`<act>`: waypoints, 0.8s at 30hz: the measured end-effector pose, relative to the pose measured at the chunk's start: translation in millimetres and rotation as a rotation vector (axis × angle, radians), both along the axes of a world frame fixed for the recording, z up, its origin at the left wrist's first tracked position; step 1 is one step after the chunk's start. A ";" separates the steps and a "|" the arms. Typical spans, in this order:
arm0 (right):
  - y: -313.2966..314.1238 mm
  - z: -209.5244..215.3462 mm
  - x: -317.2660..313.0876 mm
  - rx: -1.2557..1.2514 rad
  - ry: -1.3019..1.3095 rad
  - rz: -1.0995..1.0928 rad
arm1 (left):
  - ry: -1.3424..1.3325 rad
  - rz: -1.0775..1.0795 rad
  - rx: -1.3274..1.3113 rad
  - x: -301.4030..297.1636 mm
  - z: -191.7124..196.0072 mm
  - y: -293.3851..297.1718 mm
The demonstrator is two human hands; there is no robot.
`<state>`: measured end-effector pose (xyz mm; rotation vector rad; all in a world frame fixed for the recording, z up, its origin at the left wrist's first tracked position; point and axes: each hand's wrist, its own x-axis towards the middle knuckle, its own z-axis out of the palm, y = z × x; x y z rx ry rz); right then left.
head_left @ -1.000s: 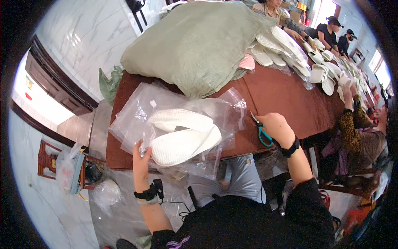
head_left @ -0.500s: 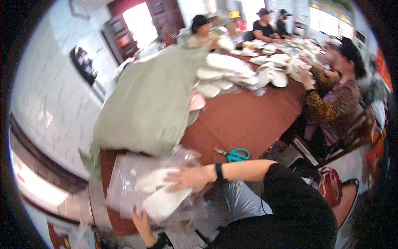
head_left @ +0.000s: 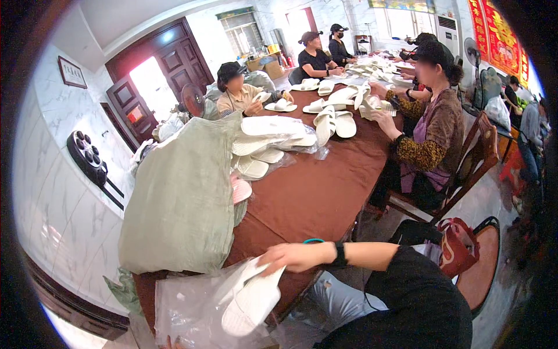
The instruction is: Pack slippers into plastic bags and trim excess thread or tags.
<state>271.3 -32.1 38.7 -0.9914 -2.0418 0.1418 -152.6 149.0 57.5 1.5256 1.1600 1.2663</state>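
At the table's near end, a pair of white slippers (head_left: pixel 253 305) lies with textured soles showing, on and partly within a clear plastic bag (head_left: pixel 183 299). My right hand (head_left: pixel 296 256) is closed on the upper ends of the slippers, which are tilted. Only fingertips of my left hand (head_left: pixel 172 343) show at the lower edge, by the bag's near side; the rest is cut off. Just beyond my right wrist, a teal handle of the scissors (head_left: pixel 314 240) peeks out.
A large grey-green sack (head_left: pixel 177 198) stands left on the brown-covered table (head_left: pixel 314 192). White slippers (head_left: pixel 270 128) are piled beside it, with a pink slipper (head_left: pixel 241 191). Co-workers sit around the table; one (head_left: pixel 433 128) at the right handles slippers. A red bag (head_left: pixel 459 247) rests on a chair.
My right hand has gone from lying on the slippers to gripping their ends, and the slippers are tilted up. My left hand has dropped mostly out of the picture. The head view has shifted.
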 end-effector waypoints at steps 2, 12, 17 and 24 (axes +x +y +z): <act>-26.9 -10.0 24.1 -0.116 0.125 -0.156 | 0.022 -0.052 -0.020 -15.4 -2.6 24.4; -83.3 -8.7 43.7 0.009 1.310 -0.529 | 0.238 -0.400 0.039 5.0 7.5 59.0; -33.3 30.3 -54.3 -0.345 1.620 0.001 | 0.325 -0.447 -0.056 -15.5 -11.3 78.6; 39.5 -57.5 -124.6 -1.058 1.555 0.155 | 0.792 -0.134 0.297 -39.5 -33.3 91.9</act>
